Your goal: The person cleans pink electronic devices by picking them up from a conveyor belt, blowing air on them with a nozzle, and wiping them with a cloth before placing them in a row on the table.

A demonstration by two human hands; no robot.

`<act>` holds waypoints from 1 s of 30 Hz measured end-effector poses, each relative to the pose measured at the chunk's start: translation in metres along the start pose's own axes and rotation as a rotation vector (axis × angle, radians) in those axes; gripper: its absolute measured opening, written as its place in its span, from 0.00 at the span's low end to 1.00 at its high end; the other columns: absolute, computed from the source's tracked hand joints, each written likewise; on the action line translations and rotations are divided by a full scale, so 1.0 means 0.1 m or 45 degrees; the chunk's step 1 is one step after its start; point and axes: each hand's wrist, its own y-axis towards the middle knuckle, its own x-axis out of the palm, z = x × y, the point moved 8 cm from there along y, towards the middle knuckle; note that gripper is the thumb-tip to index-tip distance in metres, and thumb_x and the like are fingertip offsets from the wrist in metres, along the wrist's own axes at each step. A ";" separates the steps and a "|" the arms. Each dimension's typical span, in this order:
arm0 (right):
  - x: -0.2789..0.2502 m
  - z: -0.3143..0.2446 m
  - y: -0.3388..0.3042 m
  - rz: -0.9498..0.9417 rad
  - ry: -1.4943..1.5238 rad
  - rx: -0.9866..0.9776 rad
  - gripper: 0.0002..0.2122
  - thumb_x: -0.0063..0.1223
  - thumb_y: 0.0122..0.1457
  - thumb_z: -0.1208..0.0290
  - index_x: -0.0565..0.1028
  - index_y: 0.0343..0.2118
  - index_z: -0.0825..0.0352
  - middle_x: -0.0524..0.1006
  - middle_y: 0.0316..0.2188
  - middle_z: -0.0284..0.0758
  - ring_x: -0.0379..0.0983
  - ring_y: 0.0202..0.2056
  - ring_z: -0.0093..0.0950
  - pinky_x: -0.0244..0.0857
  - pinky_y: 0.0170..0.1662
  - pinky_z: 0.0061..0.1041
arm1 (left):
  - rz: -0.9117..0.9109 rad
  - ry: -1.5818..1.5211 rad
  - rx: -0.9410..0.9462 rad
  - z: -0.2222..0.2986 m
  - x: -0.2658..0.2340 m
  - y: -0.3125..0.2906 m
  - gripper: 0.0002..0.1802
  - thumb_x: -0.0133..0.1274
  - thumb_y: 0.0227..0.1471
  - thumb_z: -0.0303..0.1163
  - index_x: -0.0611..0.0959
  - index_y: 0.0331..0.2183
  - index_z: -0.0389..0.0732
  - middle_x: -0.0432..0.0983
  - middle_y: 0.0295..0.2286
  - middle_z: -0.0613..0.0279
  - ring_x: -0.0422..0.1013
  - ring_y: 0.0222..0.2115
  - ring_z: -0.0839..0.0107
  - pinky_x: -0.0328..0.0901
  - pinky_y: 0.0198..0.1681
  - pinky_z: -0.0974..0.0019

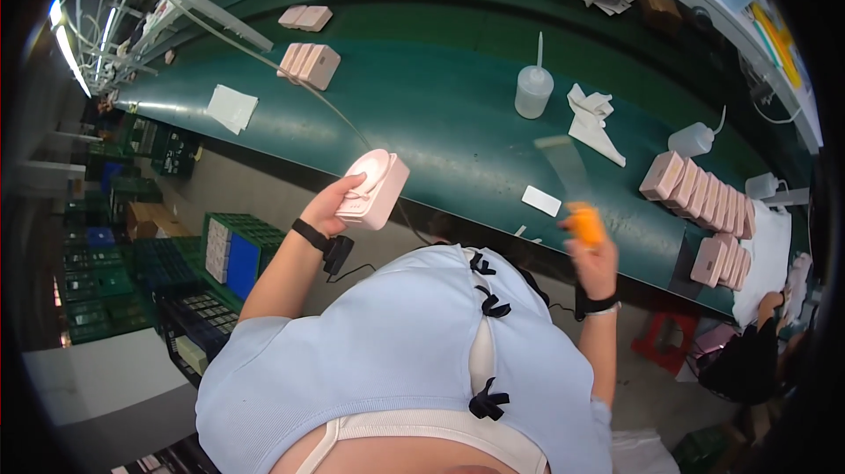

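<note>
We hold the pink box [392, 192] above the near edge of the green counter [462, 166], pinched in the left hand [332, 207] with the thumb across its front beside the round disc [375, 163]. We judge it light, stiff and fairly slick, like smooth plastic; its side walls look the safest hold, as the disc may be delicate or mark easily. The right hand [598, 263] is wrapped around an orange tool [585, 226], whose pale far end blurs, so we cannot make out its shape. The left fingers behind the box and its underside are hidden, and we cannot tell whether the thin cord [334, 111] meets it.
</note>
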 end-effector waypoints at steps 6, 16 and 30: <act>1.43 -0.39 0.24 -1.124 -0.476 -0.323 0.17 0.59 0.56 0.55 0.72 0.30 0.67 0.74 0.25 0.43 0.72 0.30 0.46 0.65 0.32 0.41 | 0.146 0.564 0.310 0.29 -0.29 -0.25 0.27 0.58 0.54 0.33 0.72 0.53 0.33 0.78 0.44 0.53 0.77 0.42 0.63 0.72 0.46 0.64; 1.65 -0.22 0.61 -1.075 -0.757 -0.231 0.20 0.60 0.55 0.52 0.69 0.26 0.67 0.73 0.24 0.46 0.71 0.28 0.48 0.63 0.31 0.42 | -0.313 -0.554 -0.108 -0.42 -0.63 -0.53 0.25 0.57 0.54 0.40 0.74 0.51 0.40 0.77 0.41 0.54 0.75 0.42 0.61 0.72 0.45 0.60; 0.76 0.05 -0.13 -0.618 -0.070 0.075 0.14 0.62 0.56 0.62 0.76 0.38 0.68 0.76 0.29 0.39 0.74 0.31 0.37 0.67 0.35 0.30 | -0.066 1.105 0.906 0.25 1.14 0.47 0.43 0.62 0.47 0.25 0.60 0.61 0.31 0.67 0.53 0.50 0.66 0.53 0.64 0.62 0.57 0.62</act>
